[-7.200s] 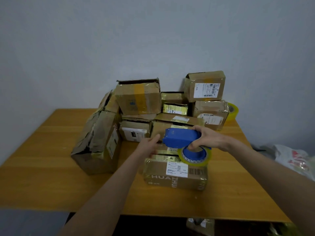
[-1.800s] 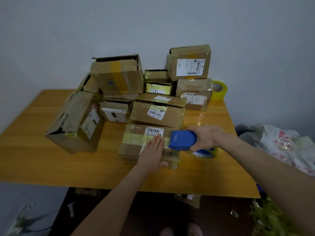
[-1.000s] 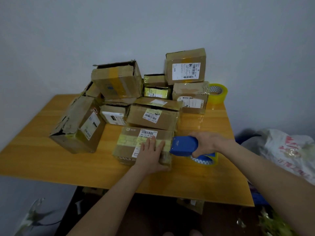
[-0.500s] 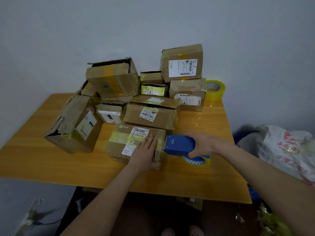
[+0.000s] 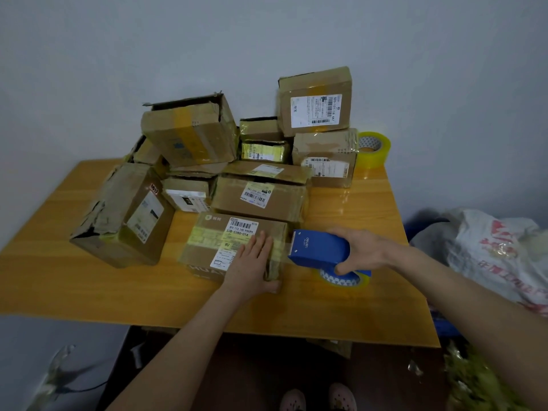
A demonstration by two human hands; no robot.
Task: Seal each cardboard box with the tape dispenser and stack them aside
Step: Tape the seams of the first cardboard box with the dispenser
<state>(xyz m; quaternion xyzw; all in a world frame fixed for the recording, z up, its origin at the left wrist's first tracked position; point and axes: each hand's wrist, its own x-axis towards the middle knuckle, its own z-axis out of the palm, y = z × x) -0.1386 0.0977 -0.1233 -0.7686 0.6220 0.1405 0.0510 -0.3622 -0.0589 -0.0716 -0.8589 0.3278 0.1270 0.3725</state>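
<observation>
Box (image 5: pixel 213 225), flat, labelled: near the front edge of the table (image 5: pixel 355 315), just ahead of you. Left hand (image 5: pixel 252 262): flat on its top at the right end; press down so nothing slides. Tape dispenser (image 5: pixel 317 247), blue: teeth just off the box's right edge, strip (image 5: pixel 282 250) stretched between. Right hand (image 5: pixel 363 250): wrapped round the dispenser; tilt the teeth into the strip, snap it, then smooth the tail down the side. Behind: pile of boxes (image 5: pixel 258 197); spare tape roll (image 5: pixel 374 149) at the far right.
</observation>
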